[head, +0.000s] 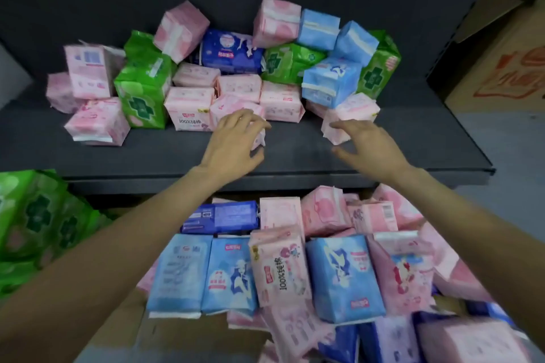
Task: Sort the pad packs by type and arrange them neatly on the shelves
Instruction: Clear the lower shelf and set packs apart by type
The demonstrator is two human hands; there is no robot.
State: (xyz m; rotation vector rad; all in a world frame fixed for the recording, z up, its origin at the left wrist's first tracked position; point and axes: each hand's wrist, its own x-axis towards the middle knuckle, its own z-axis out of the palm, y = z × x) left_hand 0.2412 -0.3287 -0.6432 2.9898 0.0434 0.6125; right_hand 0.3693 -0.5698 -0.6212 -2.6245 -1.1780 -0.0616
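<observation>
A jumble of pad packs lies at the back of the dark grey shelf (141, 153): pink ones, green packs (141, 97), light blue packs (330, 79) and one dark blue pack (233, 51). My left hand (233, 138) curls over a pink pack (236, 110) at the front of the pile, fingers on top and thumb underneath. My right hand (365, 144) is spread, its fingertips touching the front edge of another pink pack (351, 113) lying tilted to the right.
Below the shelf edge, a second heap holds light blue packs (342, 274), pink packs (280, 265) and dark blue packs (221, 216). Green packs (35, 215) pile up at lower left. A cardboard box (501, 68) stands to the right of the shelf.
</observation>
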